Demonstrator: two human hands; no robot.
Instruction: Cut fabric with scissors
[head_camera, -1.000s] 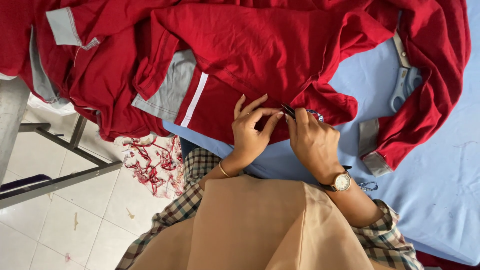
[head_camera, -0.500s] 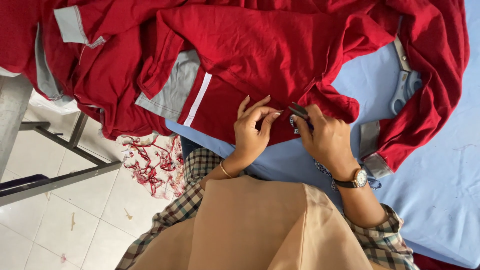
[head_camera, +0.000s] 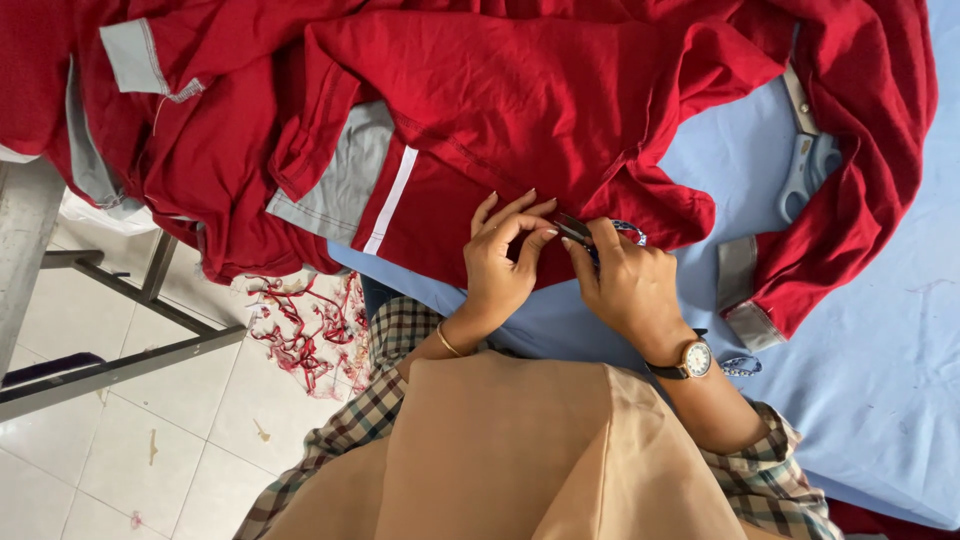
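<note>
The red garment (head_camera: 520, 110) lies spread over the blue-covered tabletop (head_camera: 880, 330), its lower edge at the person's hands. It looks soft, light and limp, best held by pinching the edge. The left hand (head_camera: 500, 270) pinches that edge with its fingertips; the right hand (head_camera: 630, 285) is closed on a small dark thread snip (head_camera: 573, 230). Large scissors (head_camera: 808, 160) lie well apart, and red thread scraps (head_camera: 305, 330) litter the floor.

a light blue cloth-covered worktable (head_camera: 880, 380) fills the right side of the view, above a floor of glossy white square tiles (head_camera: 120, 460). grey metal frame bars (head_camera: 110, 365) cross the left, beside a heap of red thread and fabric scraps (head_camera: 305, 325). even, soft light falls throughout.
</note>
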